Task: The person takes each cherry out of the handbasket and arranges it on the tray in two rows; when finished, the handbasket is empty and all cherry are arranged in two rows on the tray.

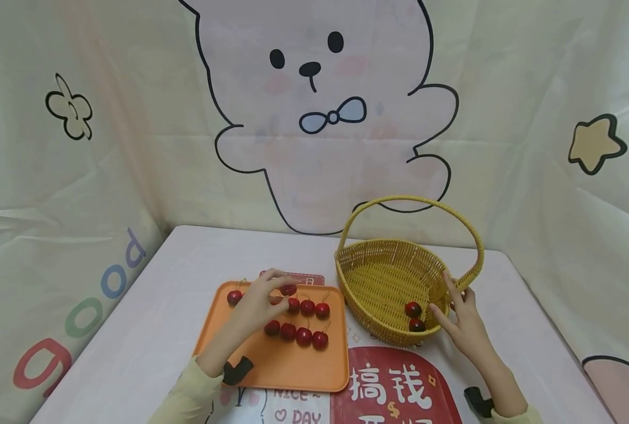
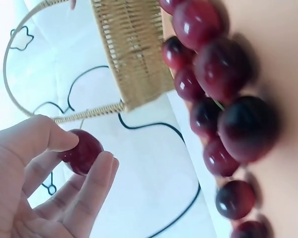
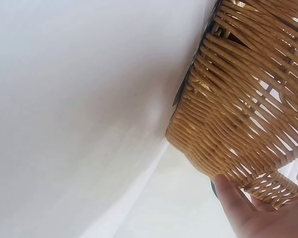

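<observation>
My left hand (image 1: 256, 299) pinches a dark red cherry (image 2: 85, 152) between thumb and fingertips, held above the orange tray (image 1: 288, 371). Rows of cherries with thin stems lie on that tray, such as one cherry (image 1: 320, 340) at the near row's right end; the hand hides part of the rows. On the right, my right hand (image 1: 468, 327) grips the rim of a yellow woven basket (image 1: 378, 277) near the foot of its tall handle. In the right wrist view its fingertips (image 3: 226, 191) touch the wicker wall. Two cherries (image 1: 414, 317) lie inside the basket.
A white table (image 1: 198, 253) carries everything. Under the tray and basket lies a printed mat (image 1: 394, 383) with red and white lettering. The basket's arched handle (image 1: 412, 200) rises high. A cloth backdrop (image 1: 505, 118) with cartoon drawings encloses the back and sides.
</observation>
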The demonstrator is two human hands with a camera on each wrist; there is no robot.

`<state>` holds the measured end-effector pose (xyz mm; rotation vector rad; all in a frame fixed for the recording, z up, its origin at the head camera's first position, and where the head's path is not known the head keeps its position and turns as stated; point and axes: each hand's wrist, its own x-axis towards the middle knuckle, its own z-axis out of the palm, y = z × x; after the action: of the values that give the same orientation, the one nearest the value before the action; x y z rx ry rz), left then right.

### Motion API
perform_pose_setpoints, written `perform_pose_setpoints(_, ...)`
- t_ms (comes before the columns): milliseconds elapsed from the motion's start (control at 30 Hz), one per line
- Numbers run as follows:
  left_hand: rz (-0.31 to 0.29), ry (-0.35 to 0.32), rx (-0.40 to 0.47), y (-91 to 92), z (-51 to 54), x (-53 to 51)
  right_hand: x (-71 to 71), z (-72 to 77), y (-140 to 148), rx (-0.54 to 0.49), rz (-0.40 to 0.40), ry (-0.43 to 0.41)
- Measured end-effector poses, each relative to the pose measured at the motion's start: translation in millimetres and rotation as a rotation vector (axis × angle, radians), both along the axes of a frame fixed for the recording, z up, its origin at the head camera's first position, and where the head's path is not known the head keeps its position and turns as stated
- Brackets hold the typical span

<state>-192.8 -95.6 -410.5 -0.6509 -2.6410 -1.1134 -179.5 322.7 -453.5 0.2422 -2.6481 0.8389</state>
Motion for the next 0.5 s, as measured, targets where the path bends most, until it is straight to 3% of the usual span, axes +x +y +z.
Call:
perform_pose_setpoints(300, 0.068, -0.006, -0.079, -26.0, -6.7, 1.7, 0.7, -0.7, 0.0, 0.007, -0.005, 0.008)
perform_pose_setpoints(500, 0.07, -0.07, -0.11, -40.2, -13.3, 4.1, 0.4, -1.4, 0.4, 0.006, 0.001, 0.018)
